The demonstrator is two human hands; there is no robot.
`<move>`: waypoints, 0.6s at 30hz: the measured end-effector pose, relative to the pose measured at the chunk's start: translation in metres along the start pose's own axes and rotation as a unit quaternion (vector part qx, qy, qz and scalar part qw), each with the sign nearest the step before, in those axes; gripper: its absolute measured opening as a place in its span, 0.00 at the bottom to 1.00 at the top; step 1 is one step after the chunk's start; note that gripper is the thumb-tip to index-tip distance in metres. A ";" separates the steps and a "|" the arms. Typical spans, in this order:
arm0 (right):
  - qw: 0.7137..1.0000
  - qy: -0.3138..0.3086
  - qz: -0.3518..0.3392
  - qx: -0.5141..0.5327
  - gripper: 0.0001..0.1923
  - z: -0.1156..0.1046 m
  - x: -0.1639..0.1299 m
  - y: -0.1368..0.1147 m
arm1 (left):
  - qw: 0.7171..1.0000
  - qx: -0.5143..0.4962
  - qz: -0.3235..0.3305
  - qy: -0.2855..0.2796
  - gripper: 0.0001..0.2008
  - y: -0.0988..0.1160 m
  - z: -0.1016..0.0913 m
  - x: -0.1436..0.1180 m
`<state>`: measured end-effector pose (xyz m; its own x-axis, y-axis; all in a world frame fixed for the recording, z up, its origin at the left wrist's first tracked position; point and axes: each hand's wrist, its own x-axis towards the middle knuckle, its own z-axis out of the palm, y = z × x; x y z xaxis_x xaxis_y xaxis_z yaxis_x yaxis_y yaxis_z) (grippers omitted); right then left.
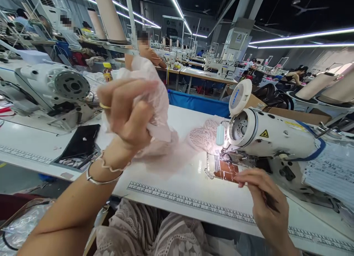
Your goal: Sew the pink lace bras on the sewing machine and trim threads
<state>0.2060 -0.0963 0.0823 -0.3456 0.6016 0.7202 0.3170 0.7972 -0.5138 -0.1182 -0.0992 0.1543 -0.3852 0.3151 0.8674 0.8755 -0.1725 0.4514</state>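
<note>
Left hand: raised over the table, slightly blurred, the left hand (128,114) has its fingers curled in, gripping a bunch of sheer pale fabric (159,97).
Left wrist: two thin bracelets (102,178); a yellow ring (104,106) sits on a finger.
Right hand: low beside the machine, the right hand (267,202) has its fingers loosely bent, fingertips at the edge of a brown and clear plate (226,170); whether they pinch it or merely rest there, I cannot tell.
Fabric: it hangs from the left fist and spreads thinly over the white table (182,117) toward the needle area.
Lace: a pale pink lace piece (203,136) lies at the lit needle area, just behind the plate.
Machine: the white sewing machine (279,134) stands to the right, its round end cover (240,95) swung up; a small light-blue block (220,134) is at its needle end.
Front edge: a printed ruler strip (190,201).
Left side: a black tray (80,141) with scraps, near another sewing machine (41,90).
Beyond: a blue cloth (203,103) behind the table, and a co-worker (152,55) seated farther back.
</note>
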 end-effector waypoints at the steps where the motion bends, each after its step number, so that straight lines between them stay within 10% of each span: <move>1: 1.000 -0.005 0.000 0.006 0.15 0.003 0.005 -0.006 | 0.999 0.025 0.036 0.022 0.19 0.007 0.005 0.002; 7: 0.999 -0.038 -0.024 -0.017 0.16 0.011 -0.003 -0.014 | 0.994 0.099 -0.027 -0.033 0.14 -0.036 0.046 0.063; 12: 0.999 -0.048 0.004 -0.018 0.15 0.011 -0.015 -0.007 | 0.978 0.066 -0.118 0.160 0.14 -0.069 0.047 0.113; 18: 0.999 0.022 0.001 0.042 0.17 0.001 0.011 -0.025 | 0.998 -0.065 0.014 0.020 0.11 -0.023 0.032 0.048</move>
<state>0.1934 -0.1096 0.1023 -0.3048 0.6024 0.7377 0.2414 0.7981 -0.5520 -0.1475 -0.0502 0.1787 -0.3741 0.2719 0.8866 0.8416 -0.3020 0.4478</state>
